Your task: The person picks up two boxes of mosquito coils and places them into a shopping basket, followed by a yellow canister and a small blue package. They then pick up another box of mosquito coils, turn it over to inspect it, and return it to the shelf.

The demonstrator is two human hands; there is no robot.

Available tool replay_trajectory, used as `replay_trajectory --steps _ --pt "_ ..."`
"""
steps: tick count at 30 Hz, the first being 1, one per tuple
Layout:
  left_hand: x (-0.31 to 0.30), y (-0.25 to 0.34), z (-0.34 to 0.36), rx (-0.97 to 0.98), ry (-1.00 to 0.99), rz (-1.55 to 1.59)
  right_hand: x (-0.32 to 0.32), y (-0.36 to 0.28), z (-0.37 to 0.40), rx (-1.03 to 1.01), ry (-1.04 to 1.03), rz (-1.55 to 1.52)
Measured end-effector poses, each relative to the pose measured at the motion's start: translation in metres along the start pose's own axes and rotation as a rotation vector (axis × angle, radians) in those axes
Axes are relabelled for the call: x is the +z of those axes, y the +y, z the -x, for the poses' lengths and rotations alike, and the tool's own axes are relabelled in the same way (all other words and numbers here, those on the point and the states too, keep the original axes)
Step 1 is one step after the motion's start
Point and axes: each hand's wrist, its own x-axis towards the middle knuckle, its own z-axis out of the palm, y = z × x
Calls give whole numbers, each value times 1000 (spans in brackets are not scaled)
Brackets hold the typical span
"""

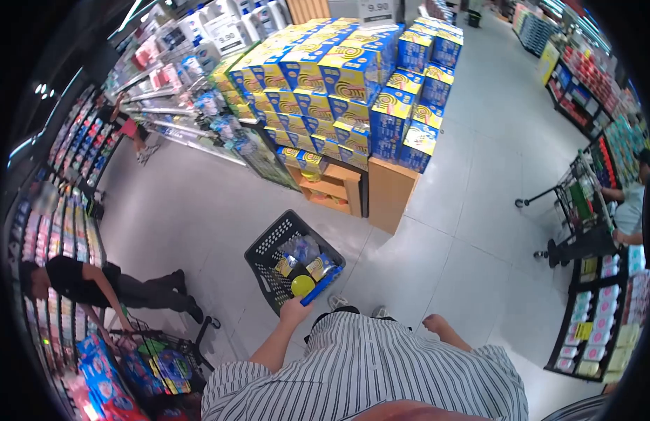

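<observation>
My left hand [294,312] is wrapped round the blue handle [321,285] of a black plastic shopping basket [267,242], which hangs tilted in front of me. Inside the basket are blue-and-yellow boxes [318,267], a round yellow-green item [302,285] and something in clear and blue wrapping [300,248]. At my right side, my right hand [434,323] hangs with its fingers curled in and nothing visible in them.
Ahead stands a tall stack of blue-and-yellow boxes [297,70] with a wooden shelf unit [337,188] at its base. People with shopping carts [153,358] are at the left and right, beside stocked shelves [598,323]. Tiled floor [472,231] runs between.
</observation>
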Motion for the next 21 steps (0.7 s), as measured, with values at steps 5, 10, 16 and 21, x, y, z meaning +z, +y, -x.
replay_trajectory --steps 5,10,16,21 --pt "-5 1 5 22 -37 -42 -9 37 -19 72 -48 -19" --pt "-9 1 8 -17 -35 -8 -13 48 -51 -177 -85 45" --pt "-20 -8 2 20 -90 -10 -26 -40 -28 185 -96 -255" --pt "-47 -11 -6 24 -151 19 -14 -91 -41 155 -153 -88"
